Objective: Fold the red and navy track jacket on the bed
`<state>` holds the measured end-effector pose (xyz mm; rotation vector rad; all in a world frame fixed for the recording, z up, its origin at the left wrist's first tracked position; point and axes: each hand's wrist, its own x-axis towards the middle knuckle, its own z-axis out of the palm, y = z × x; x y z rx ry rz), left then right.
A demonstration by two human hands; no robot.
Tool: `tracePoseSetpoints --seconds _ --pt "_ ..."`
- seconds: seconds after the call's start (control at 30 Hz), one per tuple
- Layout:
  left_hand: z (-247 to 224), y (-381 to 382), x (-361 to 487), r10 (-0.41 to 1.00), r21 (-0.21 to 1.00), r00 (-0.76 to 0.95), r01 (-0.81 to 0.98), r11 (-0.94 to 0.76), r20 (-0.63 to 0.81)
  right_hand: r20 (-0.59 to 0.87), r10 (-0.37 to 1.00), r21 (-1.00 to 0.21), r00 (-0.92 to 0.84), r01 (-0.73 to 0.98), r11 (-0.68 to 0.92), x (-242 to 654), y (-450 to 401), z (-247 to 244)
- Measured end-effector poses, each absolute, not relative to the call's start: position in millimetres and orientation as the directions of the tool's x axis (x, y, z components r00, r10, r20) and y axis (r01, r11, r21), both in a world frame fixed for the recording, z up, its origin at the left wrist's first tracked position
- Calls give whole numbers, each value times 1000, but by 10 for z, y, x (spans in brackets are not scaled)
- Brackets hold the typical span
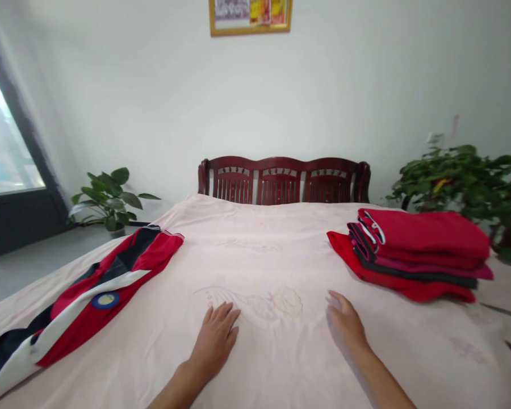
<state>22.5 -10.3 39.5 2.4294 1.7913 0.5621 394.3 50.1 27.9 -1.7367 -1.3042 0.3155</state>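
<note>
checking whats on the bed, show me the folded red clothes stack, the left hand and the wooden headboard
folded red clothes stack [421, 241], head view, top garment
left hand [215, 341], head view, back of the hand
wooden headboard [285, 164], head view, top rail

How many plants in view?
2: a broad-leaved potted plant on the floor left of the wooden headboard, and a bushy green plant right of it, pot unclear. Others may be out of frame.

The open left hand [215, 343] and right hand [347, 325] rest on a pale pink cotton bedsheet [276, 261], between what looks like a red-black-white track jacket [97, 298] and a folded red clothes stack [413, 255].
</note>
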Motion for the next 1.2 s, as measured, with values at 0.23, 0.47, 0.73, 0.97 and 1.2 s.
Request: tracePoseSetpoints --seconds 0.23,0.47,0.73,0.97,1.2 --pt "461 -127 263 951 231 225 934 -272 211 270 961 -88 67 995 -44 3521 243 233" --pt "429 -105 276 972 185 85 975 -127 219 279 950 -27 142 990 -140 3351 70 223" --pt "448 -111 283 977 207 71 972 -112 199 290 947 -18 139 990 -139 3351 11 265" --pt "473 -136 252 974 228 84 965 -132 208 281 949 -89 144 988 -124 3393 15 303" --pt "475 -245 -52 968 193 144 964 -185 208 311 941 -133 133 986 -96 3429 20 304"
